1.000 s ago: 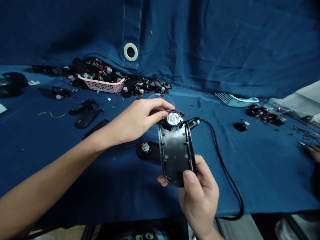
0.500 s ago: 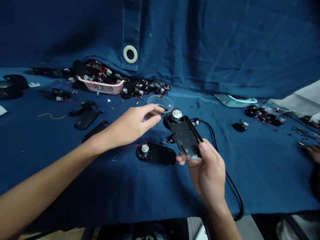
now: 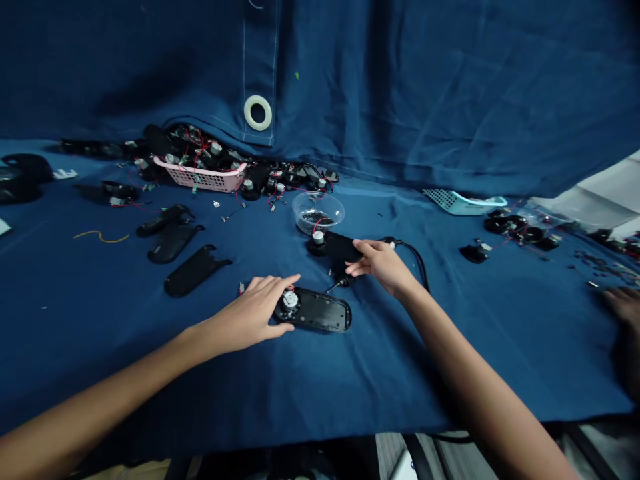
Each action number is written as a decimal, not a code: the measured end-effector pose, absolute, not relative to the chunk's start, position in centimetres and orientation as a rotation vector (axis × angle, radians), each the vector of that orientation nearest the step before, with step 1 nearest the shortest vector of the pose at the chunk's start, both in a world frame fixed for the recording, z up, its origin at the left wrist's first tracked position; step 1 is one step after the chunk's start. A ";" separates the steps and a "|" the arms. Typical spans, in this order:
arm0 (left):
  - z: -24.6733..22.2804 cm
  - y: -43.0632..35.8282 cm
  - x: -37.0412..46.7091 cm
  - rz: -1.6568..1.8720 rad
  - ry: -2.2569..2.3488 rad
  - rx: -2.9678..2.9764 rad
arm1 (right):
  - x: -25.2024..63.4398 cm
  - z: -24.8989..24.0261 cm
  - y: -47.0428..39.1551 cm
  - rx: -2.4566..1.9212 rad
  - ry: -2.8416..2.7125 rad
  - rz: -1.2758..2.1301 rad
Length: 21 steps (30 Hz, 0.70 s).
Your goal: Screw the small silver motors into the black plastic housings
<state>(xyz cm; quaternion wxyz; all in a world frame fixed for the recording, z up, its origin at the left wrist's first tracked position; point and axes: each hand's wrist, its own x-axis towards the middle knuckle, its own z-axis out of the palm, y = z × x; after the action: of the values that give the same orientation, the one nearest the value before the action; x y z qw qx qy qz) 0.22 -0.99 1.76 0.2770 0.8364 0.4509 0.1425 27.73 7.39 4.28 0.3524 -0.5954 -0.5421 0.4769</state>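
Note:
My left hand (image 3: 257,308) is at the motor end of a long black plastic casing (image 3: 323,312) lying on the blue cloth. Its thumb and fingers are apart on either side of the round white motor (image 3: 290,299); whether they touch the casing is unclear. Farther back, my right hand (image 3: 381,265) grips the end of a second black casing (image 3: 340,248), which carries a similar motor (image 3: 318,237). Under that hand, partly hidden, lies a corded screwdriver (image 3: 344,282), its thin metal bit pointing left.
A clear bowl (image 3: 319,212) of small dark pieces stands behind the second casing. Black covers (image 3: 196,270) lie to the left. A pink basket (image 3: 200,177) overflows with wired parts. At right are a teal basket (image 3: 465,202), more parts and another person's hand (image 3: 625,303).
My left hand has moved from the clear bowl down to the near casing. My right hand has carried the second casing back and left, lowering it beside the bowl.

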 end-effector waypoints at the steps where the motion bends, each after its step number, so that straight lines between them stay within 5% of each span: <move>1: 1.9 -1.0 0.2 0.393 1.201 2.245 | 27.8 3.9 7.6 -1.581 -1.451 1.162; 9: 4.1 -1.3 0.2 0.607 1.232 2.146 | 27.6 5.3 4.1 -1.513 -1.911 0.327; 14: 5.0 -1.1 0.1 0.852 1.148 1.708 | 26.1 7.0 0.2 -0.803 -2.185 0.574; 21: 4.6 -0.9 1.7 1.228 1.085 1.233 | 24.0 6.9 -2.0 -0.781 -2.129 0.085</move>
<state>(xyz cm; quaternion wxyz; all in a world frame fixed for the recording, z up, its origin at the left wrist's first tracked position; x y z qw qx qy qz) 1.67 -0.88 4.58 0.5187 0.5140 0.4522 0.5121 24.00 -2.04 6.86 0.4223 -0.3121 -0.8504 0.0340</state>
